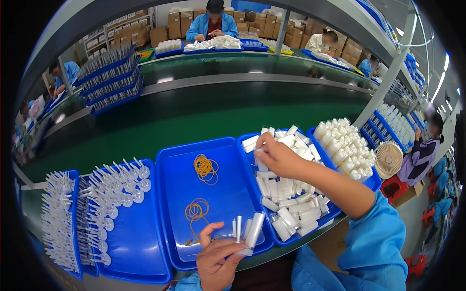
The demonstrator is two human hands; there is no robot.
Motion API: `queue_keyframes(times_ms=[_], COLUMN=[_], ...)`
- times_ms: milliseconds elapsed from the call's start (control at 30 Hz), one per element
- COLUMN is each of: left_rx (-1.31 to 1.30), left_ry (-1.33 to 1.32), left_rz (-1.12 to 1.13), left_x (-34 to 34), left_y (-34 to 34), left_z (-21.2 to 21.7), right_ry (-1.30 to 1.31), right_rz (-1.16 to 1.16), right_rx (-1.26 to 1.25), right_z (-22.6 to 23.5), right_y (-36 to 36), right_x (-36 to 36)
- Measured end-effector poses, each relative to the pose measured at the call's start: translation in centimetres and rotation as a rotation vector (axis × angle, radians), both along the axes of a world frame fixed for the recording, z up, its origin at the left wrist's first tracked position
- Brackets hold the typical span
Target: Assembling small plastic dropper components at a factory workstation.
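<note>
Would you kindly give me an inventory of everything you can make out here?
Near trays: at least five, blue, along the belt
Rubber bands: two loose piles, yellow-brown, middle tray
Short tubes: many, white and clear, tray right of middle
Bundled pieces: many, white, far-right near tray
Stemmed discs: many, whitish, left trays
Belt: one, green, beyond the trays
Stacked trays: several, blue, back left
Cartons: many, brown, background
Fan: one, beige, right
Stools: at least three, red, right
Co-workers: at least five, mostly blue clothing, around
Left hand: one, bare, bottom centre, holding several tubes
Right hand: one, bare, over the tube tray
</note>
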State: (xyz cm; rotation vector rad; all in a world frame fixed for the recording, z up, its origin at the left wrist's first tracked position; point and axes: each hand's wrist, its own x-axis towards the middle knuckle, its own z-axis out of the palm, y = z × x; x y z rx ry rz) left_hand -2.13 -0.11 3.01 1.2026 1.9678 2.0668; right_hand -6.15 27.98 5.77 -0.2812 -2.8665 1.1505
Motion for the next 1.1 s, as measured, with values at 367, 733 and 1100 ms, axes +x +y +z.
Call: queue_keyframes(times_ms=[367,733,1100], left_rx=[-0.06,-0.07,-0.205], left_ry=[0.114,0.146,0.137], left_rz=[-0.018,-0.038,-0.151], left_x=[-0.1,0.4,0.0], left_y=[1.5,1.4,1.0], left_z=[-0.3,-0.3,-1.6], right_ry=[-0.171,-0.16,-0.136], right_rz=[-0.009,0.098,0.34], right_rx=[-1.254,-1.237,-0.277], right_z=[2.2,1.8,3.4], right_y=[-6.3,-5.5,-4.6], right_x=[5.4,6.5,7.8])
